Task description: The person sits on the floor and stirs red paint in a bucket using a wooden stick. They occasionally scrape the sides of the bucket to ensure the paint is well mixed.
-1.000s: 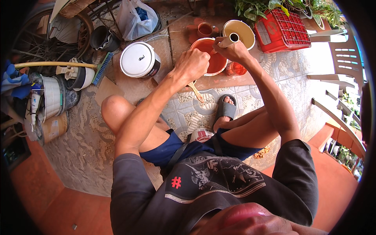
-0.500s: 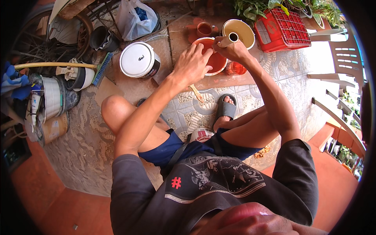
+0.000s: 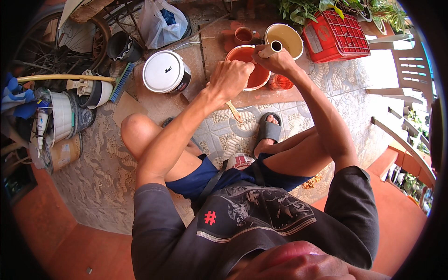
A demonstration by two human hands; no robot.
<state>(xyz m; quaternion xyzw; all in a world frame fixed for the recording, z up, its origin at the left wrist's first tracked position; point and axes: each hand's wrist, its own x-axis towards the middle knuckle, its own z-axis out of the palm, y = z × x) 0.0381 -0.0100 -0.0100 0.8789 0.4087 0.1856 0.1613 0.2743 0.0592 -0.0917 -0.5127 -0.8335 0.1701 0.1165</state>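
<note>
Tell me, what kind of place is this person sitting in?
Probably a home patio or yard used for odd jobs: patterned floor tiles, a red crate beside potted plants, a bicycle wheel and a white paint tin.

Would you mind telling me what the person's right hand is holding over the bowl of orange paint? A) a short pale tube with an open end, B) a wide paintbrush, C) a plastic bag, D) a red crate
A: the right hand grips a short pale tube whose dark open end faces the camera, just above the bowl of orange paint.
</note>
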